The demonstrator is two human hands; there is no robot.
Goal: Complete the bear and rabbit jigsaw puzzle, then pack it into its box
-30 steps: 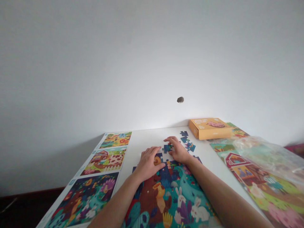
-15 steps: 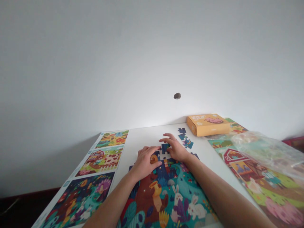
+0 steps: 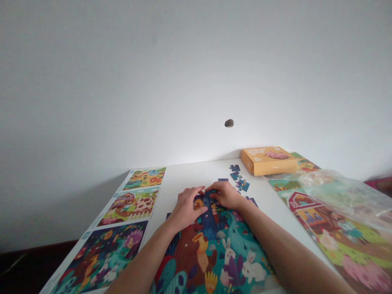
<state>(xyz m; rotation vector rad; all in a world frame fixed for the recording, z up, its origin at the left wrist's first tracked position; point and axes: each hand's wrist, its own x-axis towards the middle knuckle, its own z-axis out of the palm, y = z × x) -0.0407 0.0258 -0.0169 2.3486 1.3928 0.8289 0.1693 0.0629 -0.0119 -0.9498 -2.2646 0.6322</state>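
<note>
On my feed, the left hand [image 3: 185,210] and right hand [image 3: 225,195] sit side by side on the far end of the jigsaw puzzle [image 3: 211,249], which lies assembled toward the near edge of the white worktop [image 3: 190,175]. Both hands are loosely curled, their fingertips nearly meeting over dark blue pieces [image 3: 210,216]; I cannot tell whether either has hold of a piece. Loose puzzle pieces [image 3: 235,175] lie scattered just beyond the right hand, toward the far edge. An orange cardboard box [image 3: 268,161] sits at the far edge. Three picture sheets [image 3: 130,206] line the left edge, and a farm picture sheet [image 3: 324,241] lies along the right edge, partly under a clear plastic bag [image 3: 346,196].
</note>
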